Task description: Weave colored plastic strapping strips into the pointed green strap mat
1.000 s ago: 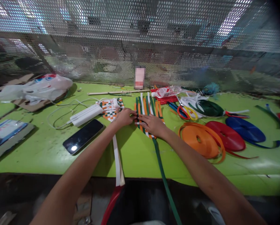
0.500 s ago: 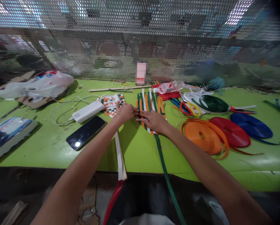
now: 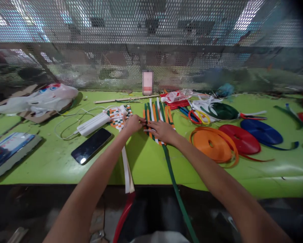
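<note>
A partly woven piece of green, orange and white strips (image 3: 153,113) lies on the green table, its loose strip ends pointing away from me. My left hand (image 3: 134,124) is at its left edge, fingertips pinched on the strips. Over its lower part lies my right hand (image 3: 163,131), flat, with fingers toward the left fingertips. A long green strip (image 3: 175,182) runs from its lower end down over the table edge. Left of it, a second woven piece (image 3: 118,115) in the same colours rests partly behind my left hand, with white strips (image 3: 126,168) hanging below.
A black phone (image 3: 92,145) and white power bank (image 3: 93,123) lie at left, near a plastic bag (image 3: 47,96). Orange (image 3: 212,145), red (image 3: 239,139) and blue (image 3: 261,131) strip coils lie at right, with scissors (image 3: 199,116) behind. A perforated screen (image 3: 95,54) stands at the back.
The whole view has shifted slightly, so things at the right appear further left. Both hands remain on the woven piece in nearly the same pose.
</note>
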Available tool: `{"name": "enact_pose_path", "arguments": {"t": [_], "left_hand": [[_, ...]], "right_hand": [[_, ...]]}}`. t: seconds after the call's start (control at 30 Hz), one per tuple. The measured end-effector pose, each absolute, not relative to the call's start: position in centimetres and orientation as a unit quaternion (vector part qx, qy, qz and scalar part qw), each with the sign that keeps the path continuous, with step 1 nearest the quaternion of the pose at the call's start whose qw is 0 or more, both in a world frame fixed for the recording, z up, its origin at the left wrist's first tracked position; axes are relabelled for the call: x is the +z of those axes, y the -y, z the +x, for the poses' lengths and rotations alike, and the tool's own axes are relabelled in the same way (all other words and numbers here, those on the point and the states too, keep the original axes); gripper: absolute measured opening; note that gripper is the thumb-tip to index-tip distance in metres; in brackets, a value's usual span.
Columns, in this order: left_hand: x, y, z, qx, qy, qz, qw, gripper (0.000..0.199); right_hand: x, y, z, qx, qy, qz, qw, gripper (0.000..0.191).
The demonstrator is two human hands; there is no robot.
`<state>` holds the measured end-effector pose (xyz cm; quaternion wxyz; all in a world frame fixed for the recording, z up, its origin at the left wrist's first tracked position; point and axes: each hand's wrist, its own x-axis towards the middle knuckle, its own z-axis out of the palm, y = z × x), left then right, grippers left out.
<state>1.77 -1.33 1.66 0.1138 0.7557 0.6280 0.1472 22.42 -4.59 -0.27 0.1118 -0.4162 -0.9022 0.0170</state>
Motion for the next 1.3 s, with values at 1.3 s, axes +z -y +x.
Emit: {"name": "enact_pose_path", "arguments": {"t": [1.3], "left_hand": [[0.6,2.1,-2.9,0.138,-0.272,0.952,-0.029,0.029]], "right_hand": [[-0.2,4.7,22.5,0.031,0.906,-0.407,0.117,0.047]]}}
